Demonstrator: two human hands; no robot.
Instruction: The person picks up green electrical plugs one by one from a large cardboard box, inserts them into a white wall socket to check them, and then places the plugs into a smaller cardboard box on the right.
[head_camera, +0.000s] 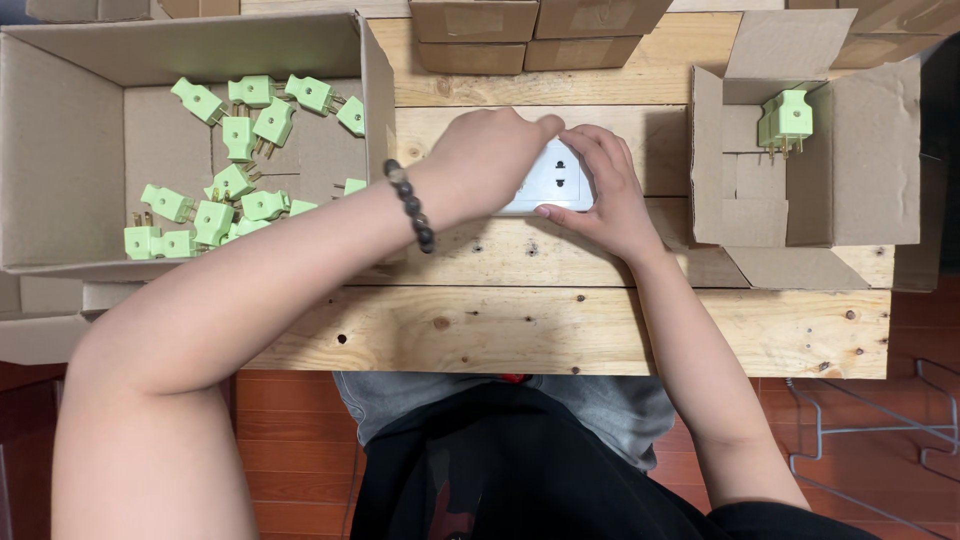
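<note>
Hands: both are closed round a white socket plate (553, 178) at mid-desk; no green plug is seen in either.
L box: a big open carton (60, 150) at the left edge, w/ many loose green plugs (215, 215) scattered inside, prongs pointing every way.
L hand (487, 158): curled over the plate's left end, beaded bracelet (411, 206) on the wrist; fingertips hidden, so what's under them cannot be told.
Plate: flat on the wooden desk (560, 330), slot holes facing up.
R hand (600, 185): pinched on the right end, thumb below, fingers on top.
R box: a smaller carton (870, 160) w/ a few plugs (785, 120) stood together.
Tip: plate is best kept pressed flat & square, slots left uncovered.
</note>
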